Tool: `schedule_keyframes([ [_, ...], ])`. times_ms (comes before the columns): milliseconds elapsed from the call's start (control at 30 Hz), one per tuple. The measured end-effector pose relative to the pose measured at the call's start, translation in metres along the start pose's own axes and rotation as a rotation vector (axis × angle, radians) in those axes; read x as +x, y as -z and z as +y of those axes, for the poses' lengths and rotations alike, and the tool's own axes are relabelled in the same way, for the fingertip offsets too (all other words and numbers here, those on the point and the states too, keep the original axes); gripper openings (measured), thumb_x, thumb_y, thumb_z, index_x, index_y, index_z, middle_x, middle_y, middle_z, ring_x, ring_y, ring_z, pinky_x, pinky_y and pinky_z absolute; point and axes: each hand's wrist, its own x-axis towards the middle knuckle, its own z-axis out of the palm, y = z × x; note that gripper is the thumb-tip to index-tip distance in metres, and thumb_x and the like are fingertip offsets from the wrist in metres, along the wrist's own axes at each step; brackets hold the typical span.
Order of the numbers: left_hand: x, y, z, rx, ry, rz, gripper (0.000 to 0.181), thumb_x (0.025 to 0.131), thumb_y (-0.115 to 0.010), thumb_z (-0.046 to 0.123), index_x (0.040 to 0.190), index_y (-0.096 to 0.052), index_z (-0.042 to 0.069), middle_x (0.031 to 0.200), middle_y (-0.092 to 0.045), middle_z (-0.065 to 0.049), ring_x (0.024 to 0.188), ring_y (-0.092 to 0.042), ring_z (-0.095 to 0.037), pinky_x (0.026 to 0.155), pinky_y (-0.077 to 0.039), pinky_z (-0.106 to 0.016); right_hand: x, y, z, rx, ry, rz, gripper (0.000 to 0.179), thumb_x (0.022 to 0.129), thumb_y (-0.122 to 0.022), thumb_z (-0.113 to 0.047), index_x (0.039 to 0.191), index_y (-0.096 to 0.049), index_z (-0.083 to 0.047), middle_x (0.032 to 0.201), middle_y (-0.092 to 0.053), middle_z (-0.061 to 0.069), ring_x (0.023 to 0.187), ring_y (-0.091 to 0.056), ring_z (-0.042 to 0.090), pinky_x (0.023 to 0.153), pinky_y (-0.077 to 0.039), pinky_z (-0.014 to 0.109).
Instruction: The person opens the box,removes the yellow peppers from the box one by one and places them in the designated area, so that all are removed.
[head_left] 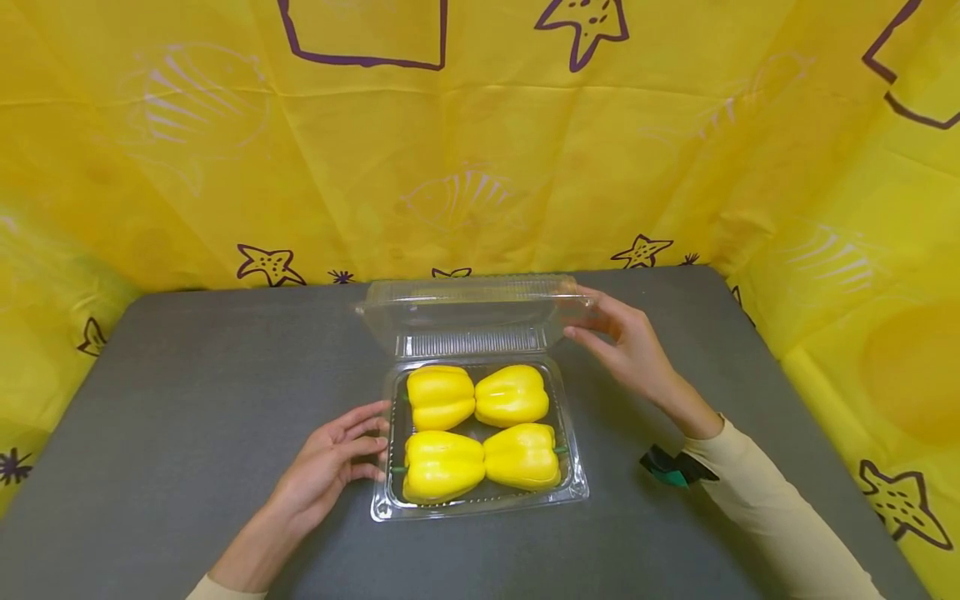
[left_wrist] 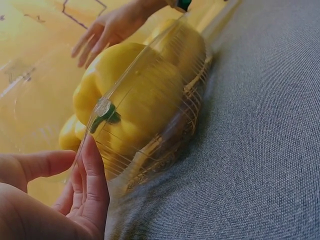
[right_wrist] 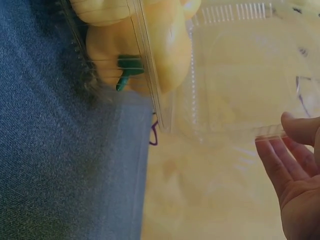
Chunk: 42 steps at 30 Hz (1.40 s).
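Note:
A clear plastic clamshell container sits on the table, its hinged lid raised at the back. Several yellow bell peppers with green stems lie inside it in two rows. My left hand is at the container's left side; in the left wrist view its thumb and fingers pinch the rim. With the right hand I grip the lid's right edge. In the right wrist view, the thumb lies on one side of that edge and the fingers on the other.
Under the container is a dark grey tabletop. Yellow cloth with starfish and fish drawings hangs behind the table and along both sides. A black and green band shows at the right sleeve.

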Motion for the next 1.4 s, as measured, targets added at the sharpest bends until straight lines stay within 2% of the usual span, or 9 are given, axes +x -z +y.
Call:
schedule_keyframes([
  [200,0.002,0.001,0.000,-0.027,0.002,-0.018,0.055,0.091,-0.061,-0.002,0.142,-0.040,-0.004,0.108,-0.059,-0.004,0.077,-0.060,-0.014,0.066,-0.059,-0.030,0.004,0.000,0.005,0.036,-0.020,-0.016,0.047,0.082,-0.067,0.016,0.127,-0.060,0.002,0.123,-0.064,0.017,0.110,-0.063,0.019,0.088,-0.055,0.024],
  [333,0.003,0.001,-0.001,-0.034,-0.001,-0.024,0.054,0.091,-0.060,-0.002,0.141,-0.040,-0.004,0.107,-0.060,-0.003,0.077,-0.060,-0.014,0.066,-0.059,-0.030,0.005,0.000,0.008,0.049,-0.029,-0.022,0.046,0.084,-0.066,0.015,0.128,-0.060,0.001,0.124,-0.064,0.016,0.110,-0.063,0.017,0.088,-0.055,0.025],
  [633,0.004,0.001,-0.001,-0.037,-0.014,-0.029,0.051,0.090,-0.059,-0.003,0.139,-0.044,-0.002,0.106,-0.061,-0.002,0.077,-0.060,-0.013,0.065,-0.059,-0.030,0.008,0.001,0.013,0.043,-0.028,-0.015,0.050,0.084,-0.066,0.014,0.131,-0.058,0.000,0.125,-0.064,0.015,0.112,-0.062,0.025,0.088,-0.055,0.026],
  [767,0.004,0.001,-0.001,-0.034,-0.006,-0.022,0.051,0.090,-0.060,-0.003,0.139,-0.043,-0.003,0.108,-0.060,-0.002,0.077,-0.060,-0.013,0.065,-0.059,-0.030,0.008,0.001,0.013,0.030,-0.037,-0.017,0.052,0.085,-0.066,0.013,0.134,-0.056,0.000,0.127,-0.063,0.015,0.112,-0.062,0.025,0.088,-0.056,0.028],
  [967,0.003,0.001,-0.001,-0.043,-0.005,-0.021,0.051,0.090,-0.059,-0.004,0.139,-0.044,-0.002,0.108,-0.059,-0.003,0.077,-0.060,-0.013,0.065,-0.059,-0.030,0.010,-0.001,0.013,0.028,-0.050,-0.022,0.054,0.086,-0.066,0.012,0.137,-0.053,0.000,0.128,-0.063,0.016,0.113,-0.062,0.023,0.088,-0.055,0.027],
  [1200,0.003,0.001,-0.002,-0.048,-0.010,-0.031,0.050,0.091,-0.057,-0.005,0.139,-0.045,0.001,0.107,-0.058,-0.002,0.077,-0.059,-0.013,0.066,-0.058,-0.030,0.011,-0.001,0.013,0.032,-0.053,-0.021,0.055,0.086,-0.065,0.011,0.138,-0.052,0.000,0.129,-0.062,0.016,0.114,-0.061,0.028,0.089,-0.055,0.025],
  [1400,0.003,0.001,-0.003,-0.041,-0.023,-0.036,0.053,0.090,-0.057,-0.006,0.141,-0.041,-0.003,0.109,-0.057,-0.003,0.078,-0.059,-0.013,0.066,-0.058,-0.030,0.012,-0.001,0.014,0.034,-0.051,-0.018,0.054,0.087,-0.065,0.011,0.138,-0.052,0.001,0.129,-0.062,0.016,0.114,-0.061,0.029,0.088,-0.054,0.023],
])
